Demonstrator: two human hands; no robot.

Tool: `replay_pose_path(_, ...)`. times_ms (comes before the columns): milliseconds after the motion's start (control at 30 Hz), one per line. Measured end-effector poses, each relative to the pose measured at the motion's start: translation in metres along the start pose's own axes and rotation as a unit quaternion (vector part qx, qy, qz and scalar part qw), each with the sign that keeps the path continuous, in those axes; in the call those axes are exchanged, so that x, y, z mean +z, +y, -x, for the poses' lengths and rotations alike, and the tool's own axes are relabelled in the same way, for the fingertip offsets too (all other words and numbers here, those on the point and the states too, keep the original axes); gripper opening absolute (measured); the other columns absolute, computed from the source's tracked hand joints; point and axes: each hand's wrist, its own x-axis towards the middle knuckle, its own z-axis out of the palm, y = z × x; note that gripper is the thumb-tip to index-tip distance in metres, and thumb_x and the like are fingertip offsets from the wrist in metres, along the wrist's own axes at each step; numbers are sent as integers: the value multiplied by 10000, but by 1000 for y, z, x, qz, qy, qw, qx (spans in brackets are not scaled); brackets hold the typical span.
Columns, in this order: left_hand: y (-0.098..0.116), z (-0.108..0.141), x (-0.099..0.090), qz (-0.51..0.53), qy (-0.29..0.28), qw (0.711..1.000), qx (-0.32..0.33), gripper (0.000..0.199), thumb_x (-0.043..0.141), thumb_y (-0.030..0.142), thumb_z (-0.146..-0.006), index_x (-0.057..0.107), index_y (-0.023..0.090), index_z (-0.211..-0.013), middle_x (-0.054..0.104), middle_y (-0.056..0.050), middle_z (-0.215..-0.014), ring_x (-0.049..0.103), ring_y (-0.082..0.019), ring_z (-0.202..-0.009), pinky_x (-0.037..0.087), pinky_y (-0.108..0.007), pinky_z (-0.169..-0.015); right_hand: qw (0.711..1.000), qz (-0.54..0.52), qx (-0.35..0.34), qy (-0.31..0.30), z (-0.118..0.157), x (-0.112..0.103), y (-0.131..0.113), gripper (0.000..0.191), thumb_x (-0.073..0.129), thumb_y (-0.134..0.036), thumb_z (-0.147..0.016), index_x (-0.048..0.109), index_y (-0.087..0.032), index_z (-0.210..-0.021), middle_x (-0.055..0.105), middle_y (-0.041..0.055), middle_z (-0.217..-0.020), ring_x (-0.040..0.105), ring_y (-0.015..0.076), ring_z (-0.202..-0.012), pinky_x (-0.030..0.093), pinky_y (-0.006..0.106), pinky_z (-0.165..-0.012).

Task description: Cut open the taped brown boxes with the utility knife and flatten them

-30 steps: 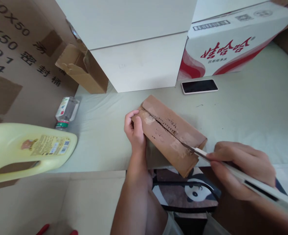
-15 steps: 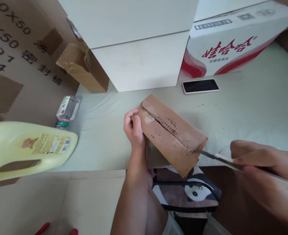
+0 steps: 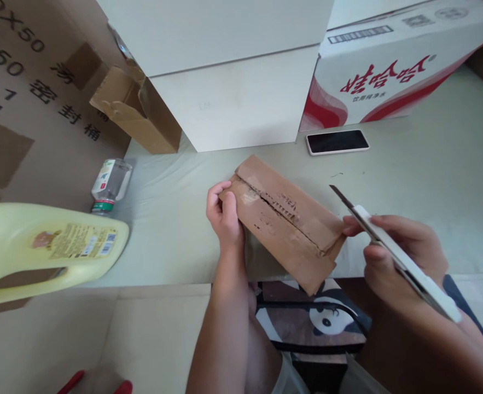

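A brown cardboard box (image 3: 282,219) lies tilted at the front edge of the pale green surface, a ragged slit running along its upper face. My left hand (image 3: 225,216) grips its far left end, thumb on top and fingers wrapped behind. In my right hand (image 3: 405,251) is a white utility knife (image 3: 405,260), its blade out and pointing up and to the left, clear of the cardboard. One finger of that hand touches the right end of the box.
Behind stand white boxes (image 3: 241,104), a red-and-white carton (image 3: 372,87) and a phone (image 3: 337,142). At left are a small open carton (image 3: 159,120), a clear bottle (image 3: 112,183), a yellow jug (image 3: 102,230) and a large cardboard box (image 3: 31,126).
The knife has come away from the box's right end and now points upward. My right hand has moved left, a finger reaching the box. My left hand keeps its hold.
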Motion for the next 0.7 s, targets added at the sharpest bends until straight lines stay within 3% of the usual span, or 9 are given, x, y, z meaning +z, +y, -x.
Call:
replay_pose_path(267, -3, 0, -2, -17, -19, 1000, 3, 192, 654, 372, -781, 684, 210, -880, 569, 3, -752, 454, -119, -629, 366, -256, -585, 996, 79, 21, -18, 6, -1, 13, 246, 676, -439, -939, 658, -271, -1117, 781, 37, -884, 743, 192, -750, 606, 316, -613)
replay_pose_path(500, -1, -2, -1, -10, -17, 1000, -7, 170, 652, 350, -764, 702, 213, -852, 600, -5, -763, 484, -130, -655, 387, -259, -604, 997, 68, 32, -26, 11, -1, 20, 238, 699, -400, -922, 662, -262, -1112, 767, 26, -911, 727, 180, -747, 579, 310, -617)
replay_pose_path(700, -4, -3, -4, -6, -18, 1000, 11, 213, 587, 371, -845, 728, 212, -856, 694, -36, -902, 610, -171, -850, 459, -285, -745, 997, 57, 26, -38, 12, -2, 23, 259, 715, -351, -907, 653, -283, -1149, 758, 18, -901, 676, 160, -648, 518, 286, -516)
